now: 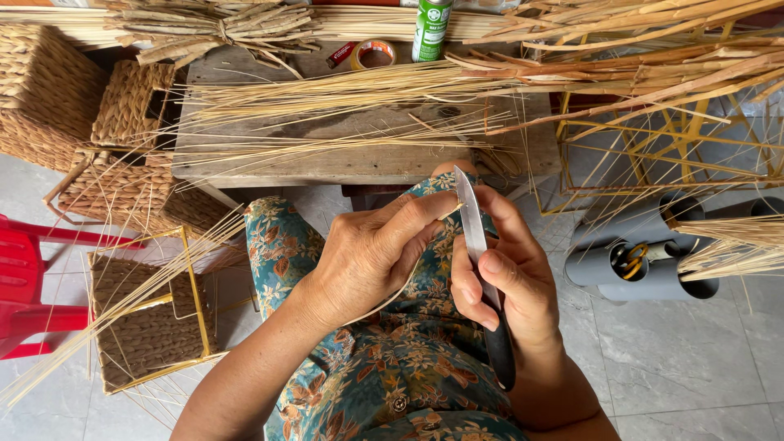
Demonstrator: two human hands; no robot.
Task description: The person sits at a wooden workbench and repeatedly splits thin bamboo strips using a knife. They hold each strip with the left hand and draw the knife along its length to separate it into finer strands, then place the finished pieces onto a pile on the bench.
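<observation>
We see the right hand [510,273] with its grip clamped around a long steel knife with a dark handle [482,278], blade pointing up and away, thumb pressed on its flat. The left hand [376,253] pinches a thin pale straw strand [400,286] against the blade near its tip; the strand curves down under the palm, though we cannot quite tell where it ends. Both hands hover over a lap in teal floral fabric [376,367]. Beyond lies a worn wooden table [343,155] strewn with loose pale straw stalks [327,94], with woven straw baskets [122,122] to the left.
</observation>
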